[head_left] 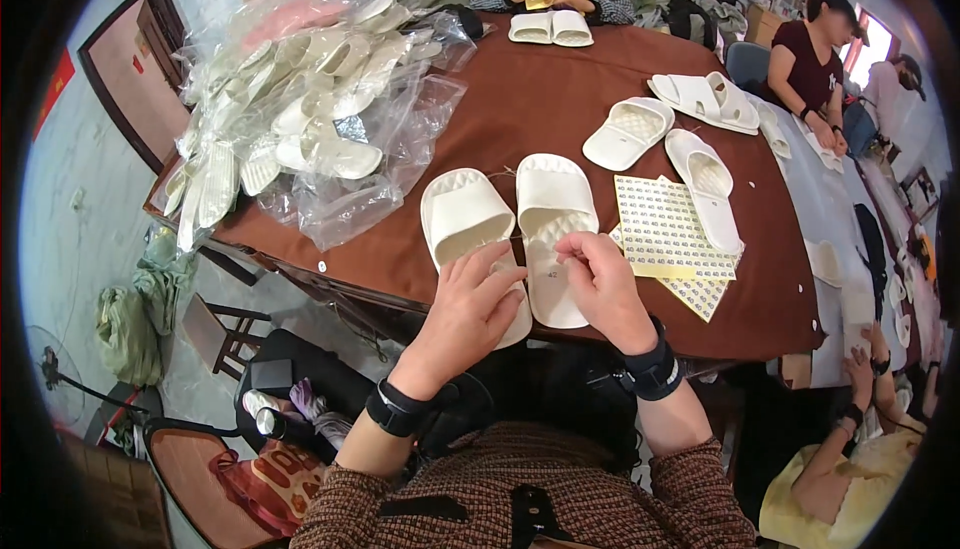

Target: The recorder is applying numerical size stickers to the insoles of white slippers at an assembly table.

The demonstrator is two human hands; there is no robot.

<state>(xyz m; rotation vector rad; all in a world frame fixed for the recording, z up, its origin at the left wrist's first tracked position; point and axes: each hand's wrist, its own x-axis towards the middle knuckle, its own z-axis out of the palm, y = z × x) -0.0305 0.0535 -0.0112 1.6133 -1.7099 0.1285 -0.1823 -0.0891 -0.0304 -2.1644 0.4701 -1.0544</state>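
A pair of white slippers lies side by side at the table's near edge, toes pointing away from me. My left hand (465, 297) is over the left slipper (462, 204), fingers stretched and apart, hiding much of its footbed. Above the footbed of the right slipper (556, 197), my right hand (605, 287) has its thumb and forefinger drawn close in a pinch. Whether anything is between those fingertips is too small to make out. A small dark mark shows on the right slipper's footbed. Just right of it lie yellow-edged sheets of small printed stickers (665, 229).
A big heap of white slippers in clear plastic bags (330, 99) covers the table's left side. More loose slippers (628, 134) lie at the right, and a pair (551, 29) stands at the far edge. Co-workers sit around the brown-covered table (480, 99). A wooden stool (225, 334) stands at left.
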